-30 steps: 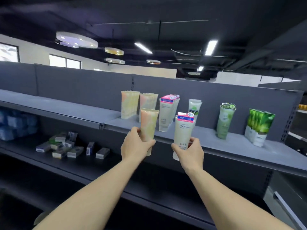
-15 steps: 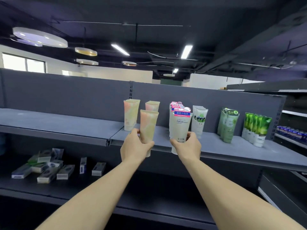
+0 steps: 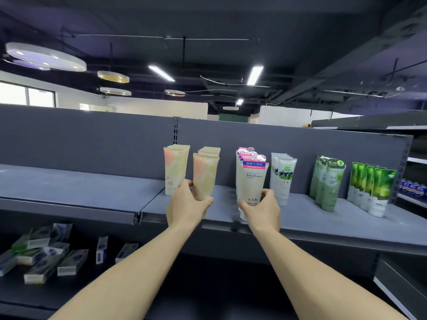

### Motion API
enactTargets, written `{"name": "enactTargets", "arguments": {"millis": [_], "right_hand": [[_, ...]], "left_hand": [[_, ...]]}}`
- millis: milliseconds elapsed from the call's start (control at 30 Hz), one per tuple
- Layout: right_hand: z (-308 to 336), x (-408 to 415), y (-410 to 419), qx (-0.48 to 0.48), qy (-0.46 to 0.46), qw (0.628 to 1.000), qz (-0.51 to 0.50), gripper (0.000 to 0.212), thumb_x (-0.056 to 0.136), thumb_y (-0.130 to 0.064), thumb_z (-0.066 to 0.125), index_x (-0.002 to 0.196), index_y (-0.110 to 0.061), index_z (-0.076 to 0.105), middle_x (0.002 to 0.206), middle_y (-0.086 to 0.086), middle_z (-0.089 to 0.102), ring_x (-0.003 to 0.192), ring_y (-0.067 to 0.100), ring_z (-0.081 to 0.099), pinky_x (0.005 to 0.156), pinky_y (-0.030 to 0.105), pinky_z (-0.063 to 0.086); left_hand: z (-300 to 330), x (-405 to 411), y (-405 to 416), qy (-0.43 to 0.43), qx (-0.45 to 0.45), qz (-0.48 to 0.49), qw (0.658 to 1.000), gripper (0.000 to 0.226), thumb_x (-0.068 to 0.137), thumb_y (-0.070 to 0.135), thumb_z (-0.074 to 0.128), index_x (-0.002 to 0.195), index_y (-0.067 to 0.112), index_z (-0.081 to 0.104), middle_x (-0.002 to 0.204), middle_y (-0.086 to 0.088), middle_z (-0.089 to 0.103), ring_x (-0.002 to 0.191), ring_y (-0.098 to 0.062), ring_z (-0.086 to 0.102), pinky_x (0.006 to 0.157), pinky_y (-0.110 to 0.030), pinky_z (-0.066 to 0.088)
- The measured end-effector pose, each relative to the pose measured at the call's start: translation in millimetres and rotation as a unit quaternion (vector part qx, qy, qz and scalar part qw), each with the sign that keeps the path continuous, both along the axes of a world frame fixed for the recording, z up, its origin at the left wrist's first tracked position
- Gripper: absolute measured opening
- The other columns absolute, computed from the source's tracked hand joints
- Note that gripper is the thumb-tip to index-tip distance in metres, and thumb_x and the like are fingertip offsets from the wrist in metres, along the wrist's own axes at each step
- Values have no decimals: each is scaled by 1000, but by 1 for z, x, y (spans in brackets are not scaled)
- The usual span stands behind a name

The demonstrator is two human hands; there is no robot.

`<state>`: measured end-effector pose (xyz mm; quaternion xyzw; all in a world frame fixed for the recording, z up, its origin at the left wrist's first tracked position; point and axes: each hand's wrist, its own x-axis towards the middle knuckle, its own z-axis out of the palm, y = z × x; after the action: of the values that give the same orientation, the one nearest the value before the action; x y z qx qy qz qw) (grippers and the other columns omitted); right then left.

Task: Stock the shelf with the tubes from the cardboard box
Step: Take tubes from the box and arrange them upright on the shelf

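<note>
My left hand [image 3: 186, 204] grips a peach-and-cream tube [image 3: 205, 176] upright at the front of the grey shelf [image 3: 323, 221], just before a row of matching peach tubes [image 3: 210, 150]. A second peach row [image 3: 175, 169] stands to its left. In my right hand [image 3: 262, 210] is a white tube with a pink and blue label [image 3: 252, 181], held upright in front of the row of the same white tubes [image 3: 245, 152]. The cardboard box is out of view.
Further right on the shelf stand white tubes with a green picture [image 3: 283, 176], pale green tubes [image 3: 328, 181] and bright green tubes [image 3: 372, 183]. The shelf's left section [image 3: 69, 188] is bare. Small boxes [image 3: 46, 255] lie on the lower shelf at left.
Both hands have carried their tubes up and forward to the shelf front, closer to the matching rows. The view has come nearer to the shelf.
</note>
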<state>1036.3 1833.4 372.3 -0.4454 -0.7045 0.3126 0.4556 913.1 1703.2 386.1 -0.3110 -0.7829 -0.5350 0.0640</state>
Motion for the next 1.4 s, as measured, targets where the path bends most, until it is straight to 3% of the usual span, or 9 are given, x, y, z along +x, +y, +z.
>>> {"name": "enactTargets", "arguments": {"millis": [233,367,433,533,600,700,967,1233,1400], "right_hand": [[-9,-9,5,35,-39,998,-20,49,77,-49,72,112,-29,44,103,-7,62,86,17,59,72,36,52],[-16,-6,-4,79,-26,993,-82,82,73,-62,73,135,-21,39,130,-3,49,117,19,50,90,42,51],[-18,-6,-12,159,-3,980,-120,67,78,-59,70,125,-18,44,120,-3,47,111,17,49,85,36,48],[-16,-18,-25,211,-6,976,-48,22,92,-40,62,98,-23,50,91,-7,53,83,16,55,65,30,45],[-13,-37,-35,218,-35,975,3,13,95,-32,59,88,-23,52,77,-9,58,70,15,56,62,33,50],[-8,-72,-51,190,-76,977,55,7,94,-29,58,99,-26,56,81,-10,64,75,12,61,71,34,54],[1,-144,-70,90,-82,990,66,28,94,-30,54,122,-25,56,105,-7,62,96,16,61,84,35,51],[-2,-152,-53,93,-98,990,47,22,94,-27,51,115,-25,58,100,-8,62,91,14,60,80,35,51],[1,-149,-37,90,-100,990,44,19,95,-28,51,112,-26,60,104,-9,64,93,14,61,82,35,51]], "left_hand": [[1,-16,32,14,-5,2,1000,55,71,41,79,116,25,50,97,14,55,87,-15,57,71,-31,45],[1,-21,38,24,-6,0,1000,59,70,41,79,118,23,51,102,12,57,88,-15,56,70,-31,45],[1,-26,39,23,-2,-6,1000,57,70,41,80,116,23,51,105,10,61,89,-16,57,68,-30,45],[1,-36,32,19,-2,-15,1000,53,72,41,79,113,24,50,102,11,59,87,-15,55,67,-29,42],[0,-46,22,22,-5,-17,1000,53,73,41,79,113,25,50,99,13,56,86,-14,54,68,-29,41],[-1,-71,5,37,-7,-11,999,54,71,43,81,111,24,50,102,11,58,95,-16,59,69,-30,45],[-5,-135,-25,39,-35,7,999,52,71,46,81,105,20,51,104,7,59,91,-15,58,68,-29,44],[-4,-154,-3,43,-58,1,997,51,72,47,80,103,21,49,102,8,55,83,-13,50,65,-29,39],[-2,-159,13,35,-74,21,996,50,74,45,79,104,20,49,103,5,55,90,-18,58,64,-30,40]]}}
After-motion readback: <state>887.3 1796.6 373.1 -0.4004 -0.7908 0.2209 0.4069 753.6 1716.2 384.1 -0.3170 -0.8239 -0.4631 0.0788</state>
